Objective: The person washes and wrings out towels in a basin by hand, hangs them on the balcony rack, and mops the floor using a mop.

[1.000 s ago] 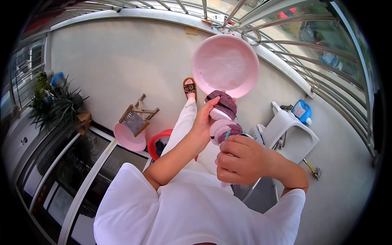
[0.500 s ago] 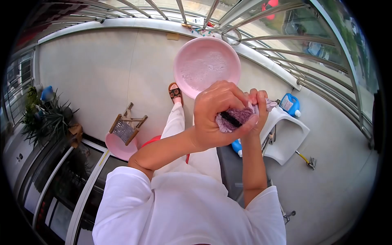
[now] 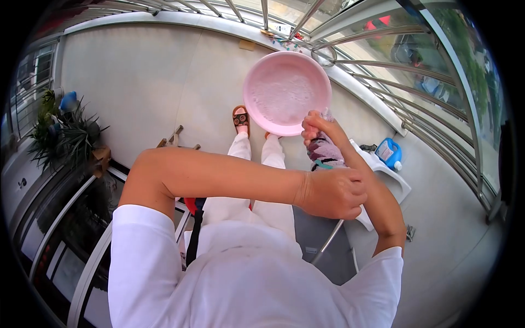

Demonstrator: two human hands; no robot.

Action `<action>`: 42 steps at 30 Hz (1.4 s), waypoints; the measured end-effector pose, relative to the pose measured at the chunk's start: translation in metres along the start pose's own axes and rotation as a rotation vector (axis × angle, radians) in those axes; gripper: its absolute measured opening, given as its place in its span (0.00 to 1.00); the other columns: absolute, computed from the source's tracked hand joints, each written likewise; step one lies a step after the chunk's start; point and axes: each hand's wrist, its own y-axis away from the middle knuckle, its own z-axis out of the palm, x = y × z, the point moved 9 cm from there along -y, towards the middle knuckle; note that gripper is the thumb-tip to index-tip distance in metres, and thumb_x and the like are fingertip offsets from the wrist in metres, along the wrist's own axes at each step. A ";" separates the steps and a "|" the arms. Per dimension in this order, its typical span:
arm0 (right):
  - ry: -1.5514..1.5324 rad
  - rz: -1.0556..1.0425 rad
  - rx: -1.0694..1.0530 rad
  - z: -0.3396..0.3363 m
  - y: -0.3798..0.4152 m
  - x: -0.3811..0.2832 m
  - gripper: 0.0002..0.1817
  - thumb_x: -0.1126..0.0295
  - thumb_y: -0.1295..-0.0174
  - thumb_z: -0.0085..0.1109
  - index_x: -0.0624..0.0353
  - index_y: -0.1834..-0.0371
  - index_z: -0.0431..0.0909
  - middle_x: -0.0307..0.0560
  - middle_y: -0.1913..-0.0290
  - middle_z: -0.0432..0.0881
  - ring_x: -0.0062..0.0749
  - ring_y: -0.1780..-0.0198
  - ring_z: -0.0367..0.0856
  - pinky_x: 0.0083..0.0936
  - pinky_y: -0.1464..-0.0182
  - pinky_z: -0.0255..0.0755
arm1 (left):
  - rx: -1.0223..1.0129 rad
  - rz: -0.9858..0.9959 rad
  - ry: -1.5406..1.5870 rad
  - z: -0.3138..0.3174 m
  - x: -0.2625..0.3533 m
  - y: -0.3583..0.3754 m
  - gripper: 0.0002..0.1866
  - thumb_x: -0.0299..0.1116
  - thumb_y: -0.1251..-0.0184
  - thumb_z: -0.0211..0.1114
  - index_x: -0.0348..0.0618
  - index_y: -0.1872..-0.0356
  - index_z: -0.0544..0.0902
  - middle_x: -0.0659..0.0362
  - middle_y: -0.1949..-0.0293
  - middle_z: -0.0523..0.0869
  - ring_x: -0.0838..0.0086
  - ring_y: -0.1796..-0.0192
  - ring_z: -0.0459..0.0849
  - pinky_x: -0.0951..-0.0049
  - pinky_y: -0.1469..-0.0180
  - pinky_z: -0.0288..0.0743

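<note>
A purple patterned cloth (image 3: 326, 151) is stretched and twisted between my two hands, over the sink to the right of my legs. My left hand (image 3: 336, 194) is closed in a fist round its near end, with the forearm crossing in front of my body. Gripping the far end, my right hand (image 3: 319, 127) is by the near right rim of a pink basin (image 3: 257, 117). A bit of the cloth pokes out above that hand. Whitish, sudsy water lies in the basin. The cloth's exact kind cannot be made out.
Partly hidden by my right arm is a white sink (image 3: 396, 183). A blue detergent bottle (image 3: 388, 153) stands beside it. Metal railings (image 3: 415, 104) run along the right and far side. Potted plants (image 3: 76, 131) and a wooden stool (image 3: 175, 136) are at the left.
My left hand has moved down toward my body, and my right hand up and left toward the basin. The cloth, bunched up before, is now drawn out lengthwise between them.
</note>
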 end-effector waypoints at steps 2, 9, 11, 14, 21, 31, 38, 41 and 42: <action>0.169 0.005 0.000 -0.004 -0.006 -0.001 0.11 0.71 0.44 0.56 0.55 0.81 0.66 0.36 0.82 0.68 0.20 0.80 0.69 0.19 0.75 0.68 | -0.042 0.017 -0.003 0.007 0.001 0.003 0.09 0.32 0.70 0.57 0.44 0.88 0.65 0.61 0.81 0.66 0.71 0.73 0.69 0.73 0.67 0.67; 0.691 0.018 0.068 -0.014 -0.022 0.003 0.07 0.72 0.49 0.58 0.59 0.80 0.71 0.40 0.83 0.74 0.23 0.80 0.72 0.22 0.76 0.68 | -0.134 0.010 -0.028 0.033 0.003 0.022 0.06 0.33 0.65 0.57 0.45 0.88 0.69 0.61 0.80 0.69 0.72 0.72 0.71 0.73 0.63 0.66; 0.696 0.027 0.060 -0.019 -0.031 0.012 0.09 0.72 0.49 0.58 0.58 0.80 0.69 0.39 0.83 0.72 0.22 0.81 0.72 0.22 0.77 0.68 | -0.160 0.004 -0.039 0.042 0.002 0.028 0.06 0.34 0.62 0.57 0.46 0.87 0.70 0.61 0.79 0.70 0.72 0.71 0.71 0.74 0.63 0.66; 0.723 0.028 0.066 -0.026 -0.040 0.019 0.09 0.72 0.49 0.59 0.58 0.80 0.68 0.39 0.83 0.72 0.22 0.82 0.72 0.22 0.78 0.69 | -0.248 -0.005 -0.052 0.057 0.000 0.038 0.05 0.34 0.60 0.58 0.47 0.86 0.72 0.62 0.79 0.72 0.72 0.70 0.72 0.74 0.63 0.65; 0.801 0.013 0.093 -0.033 -0.050 0.024 0.08 0.72 0.49 0.58 0.60 0.80 0.70 0.40 0.83 0.73 0.23 0.82 0.73 0.22 0.78 0.70 | -0.291 0.014 -0.119 0.067 -0.001 0.048 0.04 0.34 0.60 0.58 0.50 0.86 0.75 0.64 0.79 0.74 0.74 0.70 0.73 0.75 0.62 0.65; 0.771 -0.019 0.109 -0.030 -0.050 0.022 0.08 0.72 0.49 0.58 0.59 0.81 0.70 0.40 0.83 0.73 0.24 0.82 0.74 0.22 0.77 0.70 | -0.315 0.025 -0.137 0.070 0.000 0.053 0.04 0.34 0.60 0.58 0.47 0.85 0.74 0.62 0.78 0.73 0.72 0.69 0.73 0.74 0.60 0.66; 0.458 -0.143 0.295 -0.044 -0.027 0.004 0.08 0.68 0.46 0.60 0.60 0.75 0.73 0.40 0.77 0.76 0.23 0.76 0.76 0.21 0.73 0.70 | 0.037 -0.230 -0.224 -0.014 -0.019 0.039 0.08 0.31 0.64 0.63 0.47 0.79 0.74 0.61 0.75 0.75 0.71 0.69 0.75 0.70 0.61 0.70; 0.195 -0.423 0.282 -0.050 -0.002 -0.017 0.08 0.67 0.43 0.60 0.59 0.73 0.74 0.39 0.72 0.77 0.21 0.71 0.75 0.20 0.70 0.69 | 0.570 -1.035 -0.172 -0.098 -0.076 0.108 0.14 0.36 0.52 0.68 0.42 0.68 0.76 0.60 0.66 0.79 0.73 0.67 0.78 0.70 0.61 0.72; 0.081 -0.530 0.234 -0.048 0.006 -0.022 0.07 0.67 0.42 0.59 0.58 0.73 0.74 0.38 0.71 0.77 0.20 0.70 0.74 0.19 0.69 0.68 | 0.786 -1.397 0.048 -0.098 -0.096 0.171 0.18 0.39 0.48 0.69 0.40 0.62 0.75 0.59 0.63 0.80 0.73 0.65 0.79 0.70 0.59 0.72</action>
